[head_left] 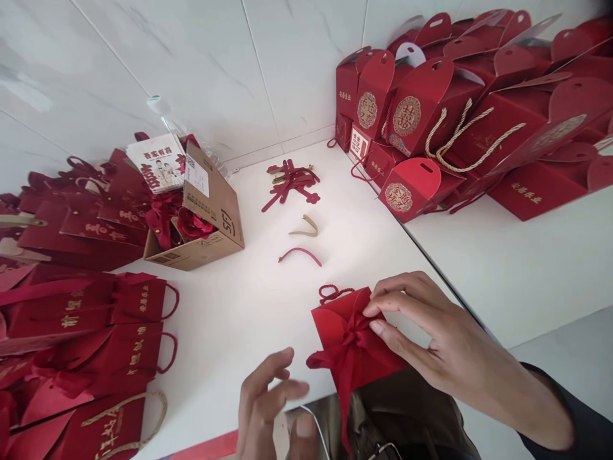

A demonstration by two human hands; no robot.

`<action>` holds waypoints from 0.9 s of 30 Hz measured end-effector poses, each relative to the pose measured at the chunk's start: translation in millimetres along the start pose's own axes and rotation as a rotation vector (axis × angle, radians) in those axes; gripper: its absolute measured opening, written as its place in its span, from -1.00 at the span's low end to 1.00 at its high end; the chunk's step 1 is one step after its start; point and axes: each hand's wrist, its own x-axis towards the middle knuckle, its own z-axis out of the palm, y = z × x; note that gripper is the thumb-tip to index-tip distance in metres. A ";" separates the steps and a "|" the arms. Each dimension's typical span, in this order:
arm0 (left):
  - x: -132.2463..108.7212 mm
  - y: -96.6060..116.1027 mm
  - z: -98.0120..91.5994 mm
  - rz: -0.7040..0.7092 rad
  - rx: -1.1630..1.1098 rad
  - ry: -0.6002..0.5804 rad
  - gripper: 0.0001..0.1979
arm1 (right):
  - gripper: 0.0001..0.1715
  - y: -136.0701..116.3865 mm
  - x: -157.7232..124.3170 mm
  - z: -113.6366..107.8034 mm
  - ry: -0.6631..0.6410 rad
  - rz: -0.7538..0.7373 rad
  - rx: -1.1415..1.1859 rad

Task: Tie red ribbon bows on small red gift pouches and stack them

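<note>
A red gift box [328, 322] with a dark red ribbon bow [357, 338] tied on it is at the table's near edge, close to my body. My right hand [435, 345] is closed, thumb and forefinger pinching a loop of that bow at the box's right side. One ribbon tail hangs down over the front of the box. Left of the box, my left hand [272, 402] is raised with its fingers apart and curved, holding nothing. A twisted red cord handle [332, 292] sticks out behind the box.
On the white table [258, 300] lie a red strap [301, 250], a beige strap [309, 227] and a pile of red straps [292, 182]. A cardboard box [215, 214] holds red ribbon and printed cards. Red gift boxes crowd the left [124, 351] and back right [421, 115].
</note>
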 end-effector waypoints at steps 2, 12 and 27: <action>4.6 0.4 3.0 -0.040 0.027 -0.060 -0.83 | -0.89 -0.6 1.0 -0.3 0.011 0.012 0.015; 13.5 3.1 14.9 -0.111 -0.057 -0.150 -0.85 | -0.91 -1.2 0.1 -0.1 0.031 0.087 0.068; 4.4 -12.2 8.7 -0.180 -0.078 -0.150 -0.74 | -0.79 17.6 -10.5 12.0 0.064 0.248 0.090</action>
